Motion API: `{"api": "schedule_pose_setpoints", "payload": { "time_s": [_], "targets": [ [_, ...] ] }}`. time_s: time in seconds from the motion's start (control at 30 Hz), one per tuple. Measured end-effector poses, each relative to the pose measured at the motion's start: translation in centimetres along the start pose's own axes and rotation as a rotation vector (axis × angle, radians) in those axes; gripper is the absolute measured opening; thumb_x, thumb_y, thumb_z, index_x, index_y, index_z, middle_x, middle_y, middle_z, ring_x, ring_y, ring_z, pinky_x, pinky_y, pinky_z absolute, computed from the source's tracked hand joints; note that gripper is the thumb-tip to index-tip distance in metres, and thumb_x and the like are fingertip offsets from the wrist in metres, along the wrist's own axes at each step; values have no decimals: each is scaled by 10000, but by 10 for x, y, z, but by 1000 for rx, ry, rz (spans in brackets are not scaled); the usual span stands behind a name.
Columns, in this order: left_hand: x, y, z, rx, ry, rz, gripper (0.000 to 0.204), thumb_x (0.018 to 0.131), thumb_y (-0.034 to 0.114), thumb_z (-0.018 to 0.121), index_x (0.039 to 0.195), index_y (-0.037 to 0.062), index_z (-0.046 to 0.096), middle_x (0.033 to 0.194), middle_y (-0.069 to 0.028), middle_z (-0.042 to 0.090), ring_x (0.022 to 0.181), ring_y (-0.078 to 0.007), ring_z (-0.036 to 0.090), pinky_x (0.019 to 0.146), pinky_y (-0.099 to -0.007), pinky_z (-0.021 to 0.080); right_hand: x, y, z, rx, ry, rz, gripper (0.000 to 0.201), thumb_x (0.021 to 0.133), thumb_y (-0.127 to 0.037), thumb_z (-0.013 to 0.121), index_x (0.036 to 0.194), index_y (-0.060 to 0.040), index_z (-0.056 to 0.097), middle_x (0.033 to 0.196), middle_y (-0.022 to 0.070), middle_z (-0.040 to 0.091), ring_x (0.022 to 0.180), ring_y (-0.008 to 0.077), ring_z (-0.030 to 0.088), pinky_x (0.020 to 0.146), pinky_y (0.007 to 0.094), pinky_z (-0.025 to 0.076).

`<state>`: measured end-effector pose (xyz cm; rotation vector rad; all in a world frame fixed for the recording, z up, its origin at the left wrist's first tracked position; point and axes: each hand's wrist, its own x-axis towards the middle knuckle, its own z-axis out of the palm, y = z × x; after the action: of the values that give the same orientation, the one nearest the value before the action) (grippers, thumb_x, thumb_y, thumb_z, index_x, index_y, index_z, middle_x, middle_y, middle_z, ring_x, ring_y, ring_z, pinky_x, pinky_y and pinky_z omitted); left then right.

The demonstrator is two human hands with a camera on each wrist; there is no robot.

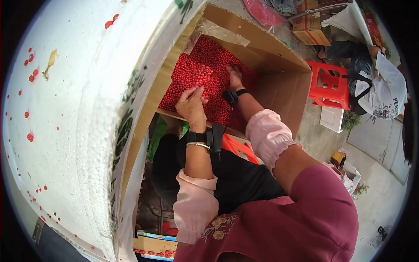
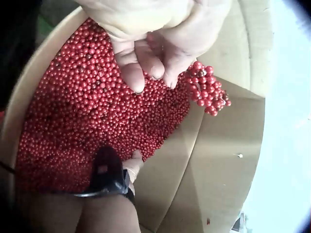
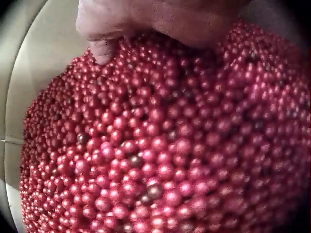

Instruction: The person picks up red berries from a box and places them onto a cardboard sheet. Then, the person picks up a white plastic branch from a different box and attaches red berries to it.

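Note:
Loose red berries (image 1: 187,74) fill the bottom of a cardboard box (image 1: 279,100), heaped against its walls. My left hand (image 1: 192,105) is over the near part of the heap. In the left wrist view, its fingers curl and pinch a small cluster of red berries (image 2: 206,90), which sticks out past the fingertips. My right hand (image 1: 235,77) rests on the heap deeper in the box, toward the right wall. In the right wrist view, its fingers (image 3: 160,19) lie against the berries, with most of the tips hidden among them. A few dark berries (image 3: 154,191) show in the heap.
A white foam box (image 1: 78,109) with scattered berries on it stands close at the left. Clear tape (image 1: 222,34) lines the far box flap. A red plastic stool (image 1: 329,85) and a seated person (image 1: 371,83) are to the right.

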<state>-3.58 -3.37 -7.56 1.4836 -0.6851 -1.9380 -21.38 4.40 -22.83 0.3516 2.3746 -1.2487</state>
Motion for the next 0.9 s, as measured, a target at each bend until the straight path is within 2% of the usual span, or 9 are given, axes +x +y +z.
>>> {"api": "schedule_pose_setpoints", "payload": {
  "time_s": [0.07,0.1,0.2,0.23,0.33,0.57,0.7,0.8,0.9],
  "targets": [
    [1,0,1,12,18,22,117,698,-23,661,791,-29,591,627,-57,569,466,-97,504,401,-216,458,-6,-16,14,331,-119,468,486,843,-317,485,1232,-30,439,1258,141,453,1132,295,438,963,387,333],
    [2,0,0,24,34,37,108,694,-19,664,781,-24,601,619,-55,572,460,-96,504,394,-205,445,-7,-17,16,331,-124,467,486,843,-317,485,1232,-30,439,1258,141,453,1132,295,438,963,387,333],
    [3,-2,-4,87,49,87,112,687,-13,672,778,-17,606,617,-51,572,459,-95,504,395,-200,441,-7,-11,12,1040,-785,248,372,874,-262,439,1160,-33,501,1170,129,525,1074,291,489,917,406,391],
    [3,-2,-6,144,46,120,126,684,-12,676,785,-14,600,622,-49,570,466,-96,505,403,-205,450,-12,-20,5,1037,-787,245,372,874,-262,439,1160,-33,501,1170,129,525,1074,291,489,917,406,391],
    [13,-16,-13,285,48,234,135,673,-3,685,778,-9,600,618,-42,569,476,-96,508,415,-211,451,-53,-86,-27,1266,-1189,293,310,898,-275,398,1036,-40,547,1006,136,591,908,277,568,801,448,453],
    [-3,-15,-10,621,50,520,112,635,29,694,717,-3,625,558,-32,564,481,-96,514,439,-231,417,-134,-167,-71,1023,-1150,127,275,899,-277,417,918,-37,551,911,124,605,812,230,590,716,380,491],
    [-27,0,-2,827,92,613,121,574,57,665,676,2,627,622,-104,606,551,-196,565,574,-283,455,-161,-182,-86,1041,-1152,109,268,898,-273,424,888,-36,549,891,122,605,777,220,588,685,361,496],
    [-32,0,-2,767,21,784,111,623,34,682,715,0,630,534,-49,553,460,-98,510,445,-242,404,-164,-187,-94,1062,-1160,91,270,898,-276,428,883,-36,551,874,120,608,764,217,590,675,354,496],
    [-47,8,-1,734,-11,735,108,625,35,684,706,-4,625,535,-45,552,459,-95,509,442,-236,402,-158,-185,-99,1057,-1141,52,275,897,-281,430,891,-38,559,856,117,615,762,216,596,674,352,496]
  ]
}}
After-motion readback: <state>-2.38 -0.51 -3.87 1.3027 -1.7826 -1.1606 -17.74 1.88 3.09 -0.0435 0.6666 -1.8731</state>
